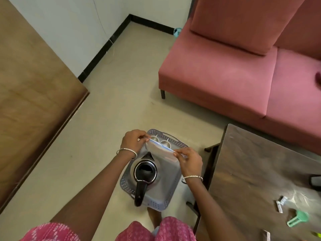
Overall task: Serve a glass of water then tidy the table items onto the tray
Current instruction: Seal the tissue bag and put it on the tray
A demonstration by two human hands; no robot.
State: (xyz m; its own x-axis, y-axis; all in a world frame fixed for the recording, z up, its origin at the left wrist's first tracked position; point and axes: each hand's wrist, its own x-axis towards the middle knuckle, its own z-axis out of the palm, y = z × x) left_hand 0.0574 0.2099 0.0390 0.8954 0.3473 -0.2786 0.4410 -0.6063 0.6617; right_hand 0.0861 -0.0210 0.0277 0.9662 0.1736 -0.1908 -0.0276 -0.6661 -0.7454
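Pinch grip both sides: my left hand (133, 141) and right hand (188, 161) hold a clear zip bag (161, 152) above the grey tray (126, 184); kettle (145, 172) at its 6 o'clock, steel cups (165, 144) at 12.

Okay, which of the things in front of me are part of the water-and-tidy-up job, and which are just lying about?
Job: grey tray, kettle and two steel cups on it, clear bag pinched by left hand and right hand, green scoop and small packets on the table.
Lying about: pink sofa, brown wooden panel, teal object by the wall.
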